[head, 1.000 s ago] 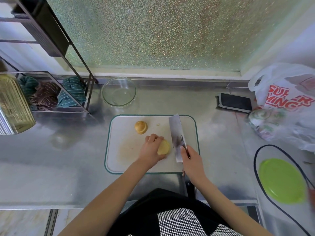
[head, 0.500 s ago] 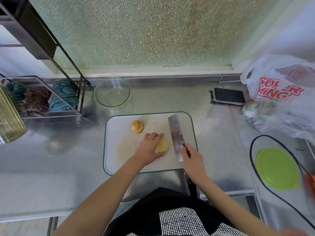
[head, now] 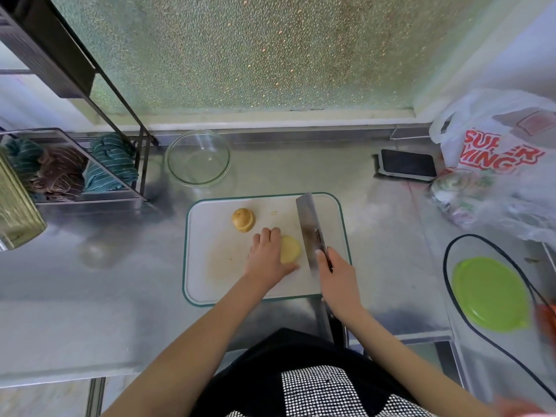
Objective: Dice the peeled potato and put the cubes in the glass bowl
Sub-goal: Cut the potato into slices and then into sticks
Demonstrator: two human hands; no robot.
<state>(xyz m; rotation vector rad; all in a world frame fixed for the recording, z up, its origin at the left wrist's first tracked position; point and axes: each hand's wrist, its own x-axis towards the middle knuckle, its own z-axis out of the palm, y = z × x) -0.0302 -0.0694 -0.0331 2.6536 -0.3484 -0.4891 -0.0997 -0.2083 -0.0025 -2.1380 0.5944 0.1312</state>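
Partly hidden under my left hand (head: 266,257), the potato half (head: 290,249) lies on the white cutting board (head: 210,266), only its right side showing; I cannot tell how the cut face sits. My left fingers curl down over it, the thumb stretched toward the board's near edge. My right hand (head: 337,273) wraps the cleaver (head: 310,228) where blade meets handle, so the handle itself is covered; the forefinger lies along the blade's flat. The blade stands just right of the potato half, its tip pointing away from me, and I cannot make out whether the edge touches the board. A second potato piece (head: 243,220) sits apart, farther back on the board. Beyond the board's far left corner, the glass bowl (head: 198,158) stands on the steel desk (head: 90,281), nothing visible in it. At the right, a green lid (head: 490,293) and a printed plastic bag (head: 499,136) are cut off by the frame edge, blurred.
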